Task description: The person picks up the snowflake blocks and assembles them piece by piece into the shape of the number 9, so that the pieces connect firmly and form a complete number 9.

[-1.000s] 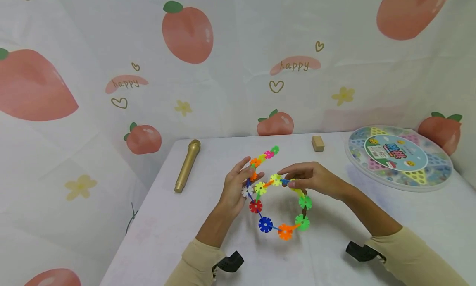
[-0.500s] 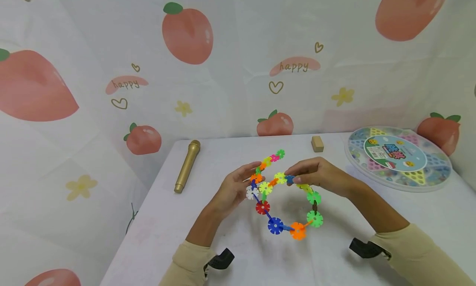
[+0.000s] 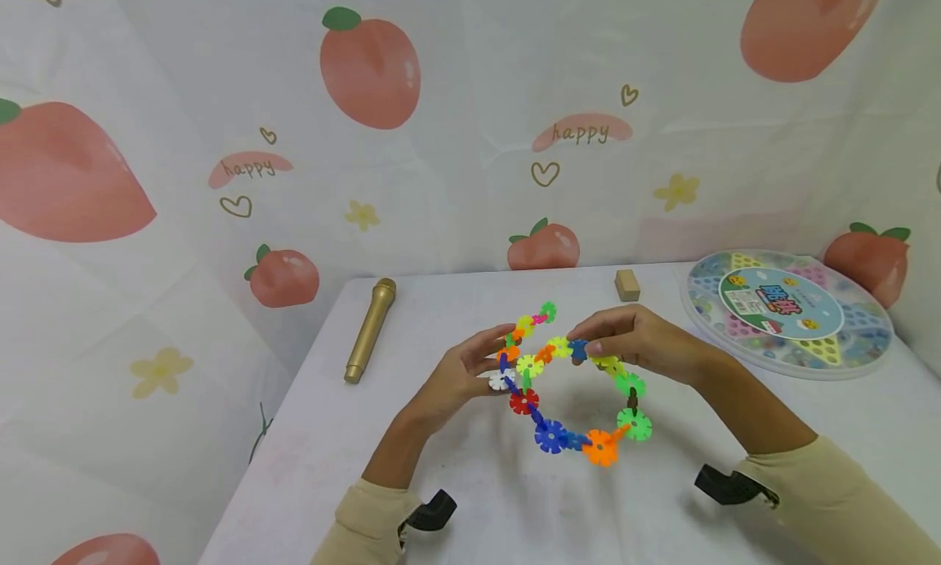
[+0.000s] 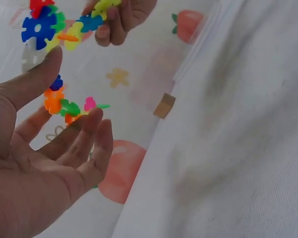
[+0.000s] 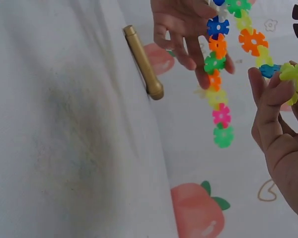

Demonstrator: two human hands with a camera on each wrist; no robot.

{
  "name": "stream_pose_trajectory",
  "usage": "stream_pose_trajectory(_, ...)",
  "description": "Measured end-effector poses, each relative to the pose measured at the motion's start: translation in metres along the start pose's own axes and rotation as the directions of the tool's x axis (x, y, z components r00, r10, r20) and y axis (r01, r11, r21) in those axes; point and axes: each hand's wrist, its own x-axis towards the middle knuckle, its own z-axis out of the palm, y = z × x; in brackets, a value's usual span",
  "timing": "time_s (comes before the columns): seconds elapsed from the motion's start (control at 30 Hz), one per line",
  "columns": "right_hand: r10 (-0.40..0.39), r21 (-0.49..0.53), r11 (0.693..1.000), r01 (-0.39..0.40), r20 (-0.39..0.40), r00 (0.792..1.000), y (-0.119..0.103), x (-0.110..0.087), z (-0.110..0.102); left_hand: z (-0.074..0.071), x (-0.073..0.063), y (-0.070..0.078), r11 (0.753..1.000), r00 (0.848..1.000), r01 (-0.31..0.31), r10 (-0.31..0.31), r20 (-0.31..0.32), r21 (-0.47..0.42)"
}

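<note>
Between both hands a chain of colourful notched plastic snowflake discs [image 3: 601,448] is held up above the table, looped into a ring with a short tail. My left hand [image 3: 456,381] holds it where ring and tail meet, the thumb by the white disc [image 4: 34,57] and the fingers loosely bent beside the tail. The tail ends in a pink disc [image 5: 221,115] and a green disc [image 5: 223,136]. On the ring's far side, my right hand [image 3: 639,344] pinches a blue disc [image 5: 269,70] between thumb and fingertips, next to yellow discs [image 5: 291,73].
A gold microphone [image 3: 371,330] lies on the white-covered table [image 3: 323,467] at the left. Towards the back edge stands a small wooden block [image 3: 627,285]. A round, flat clear case [image 3: 790,361] with a printed label lies at the back right. Behind hangs a peach-print cloth [image 3: 456,181].
The ring has shifted right and turned slightly, its near side rising a little. My right hand has moved slightly right and away, still pinching the blue disc. The tail's tip has sunk a little.
</note>
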Motion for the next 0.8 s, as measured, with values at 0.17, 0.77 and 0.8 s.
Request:
stream_pose_trajectory(0.17,-0.005,0.067,0.998,0.006,-0.016,1.000,-0.004,0.001,-0.001,0.002,0.000,0.001,0.999,1.000,0.002,-0.001,-0.030,0.036)
stream_pose_trajectory(0.77,-0.202,0.499,0.848,0.182,-0.015,0.979,-0.008,-0.004,-0.006,0.015,0.004,0.014,0.986,0.971,0.168,-0.163,-0.173,0.014)
stream_pose_trajectory(0.8,-0.194,0.507,0.844,0.178,-0.021,0.981,-0.009,-0.005,-0.005,0.016,0.004,0.014,0.985,0.971,0.172,-0.167,-0.173,0.015)
